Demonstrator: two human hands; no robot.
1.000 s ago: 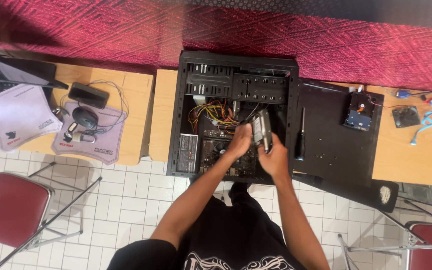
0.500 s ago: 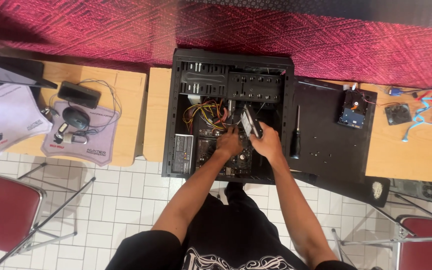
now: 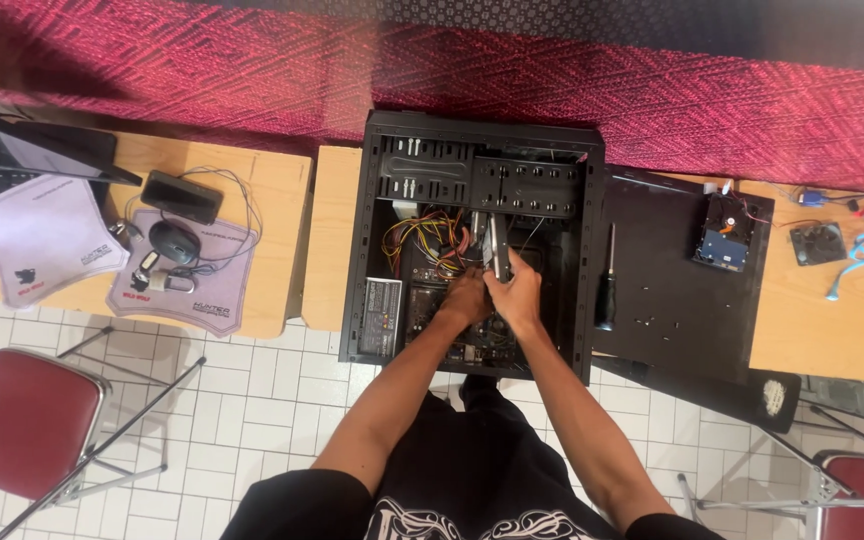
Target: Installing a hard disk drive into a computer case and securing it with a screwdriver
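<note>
both hands are down inside the open computer case (image 3: 382,250), which lies on its side in the upper middle of the frame. the right hand (image 3: 519,293) has its fingers closed around the lower end of a flat silver drive (image 3: 495,247), held on edge and pointing up toward the drive bays (image 3: 472,180) at the top of the case. the left hand (image 3: 464,297) sits just beside it, touching or nearly touching the same end; whether its fingers are curled on the drive or only steadying it, i cannot tell. a bundle of yellow and red wires (image 3: 432,235) lies just left of the drive.

judging by this, the step in hand is lining the drive up with a bay. the next move would call for keeping it square to the slot and clear of the wires.

to the right of the case, a screwdriver (image 3: 606,290) lies on the black side panel (image 3: 682,300), with another drive (image 3: 724,232) at the panel's upper right corner. at the left of the frame a mouse (image 3: 174,240) rests on a grey mat (image 3: 222,300).
</note>
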